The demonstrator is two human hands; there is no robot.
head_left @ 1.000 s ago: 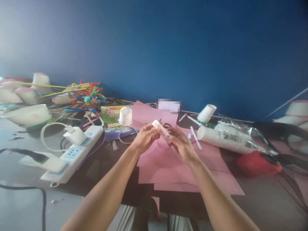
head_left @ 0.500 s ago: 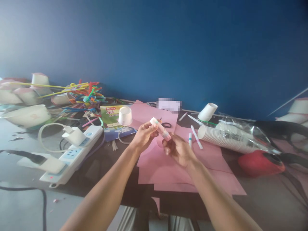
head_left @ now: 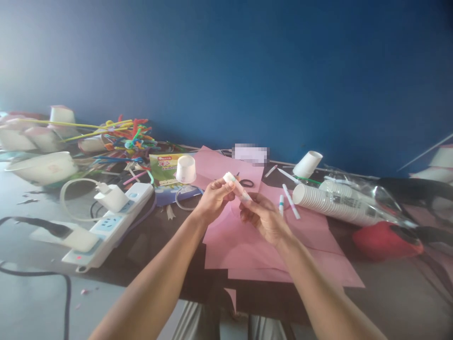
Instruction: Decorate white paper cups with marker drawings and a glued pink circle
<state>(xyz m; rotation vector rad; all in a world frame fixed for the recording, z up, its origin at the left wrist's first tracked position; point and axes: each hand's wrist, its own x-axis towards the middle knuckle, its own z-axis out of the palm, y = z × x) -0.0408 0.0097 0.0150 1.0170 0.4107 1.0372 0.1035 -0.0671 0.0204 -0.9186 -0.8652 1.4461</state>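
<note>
Between my two hands, above the pink paper (head_left: 226, 245), is a glue stick (head_left: 239, 189), a short pale tube with a white end and a faint printed band. My left hand (head_left: 215, 200) pinches its upper left end between thumb and fingers. The fingers of my right hand (head_left: 264, 217) close round its lower right end and partly hide it. Just behind the hands lie scissors (head_left: 247, 182) with dark handles. Right of my right hand lie several white markers (head_left: 290, 201). An upturned paper cup (head_left: 186, 170) stands beyond my left hand.
At left are a power strip (head_left: 109, 224) with plugs and cables, a heap of pipe cleaners (head_left: 134, 137), and white paper cups (head_left: 63, 118). To the right lie a bagged stack of paper cups (head_left: 332, 203) and a red object (head_left: 387, 241). A blue wall (head_left: 226, 71) rises behind.
The right hand's thumb has slid a little over the glue stick, covering more of its lower end. The whole view has shifted slightly; both hands keep hold.
</note>
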